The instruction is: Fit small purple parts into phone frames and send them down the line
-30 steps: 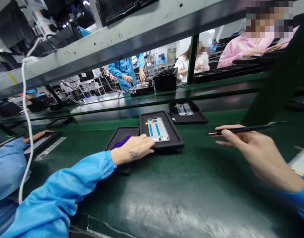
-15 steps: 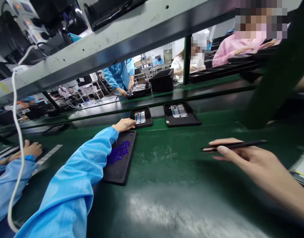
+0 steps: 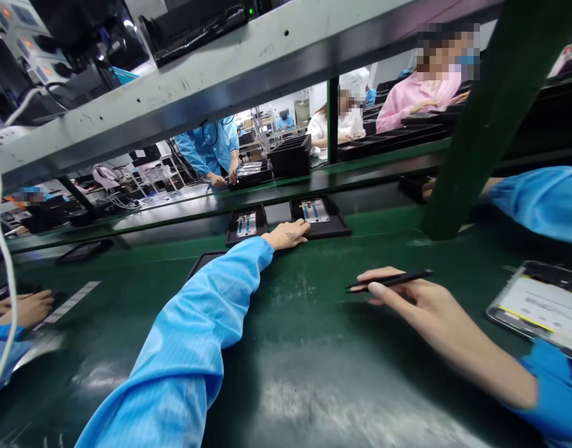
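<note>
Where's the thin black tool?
Head view, right of center: the thin black tool is in the right hand, left of the white-panelled device.

A creased bright-blue left sleeve (image 3: 187,336) with gathered cuff (image 3: 267,246), toward 7 o'clock, matches the blue right sleeve (image 3: 551,392) at 4 o'clock; a dark tattoo (image 3: 292,235) marks the bare left hand (image 3: 286,236).

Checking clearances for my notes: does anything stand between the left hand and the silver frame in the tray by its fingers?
Nothing visible does. The left hand is at the near left edge of the black tray, and the silver frame lies just beyond.
</note>
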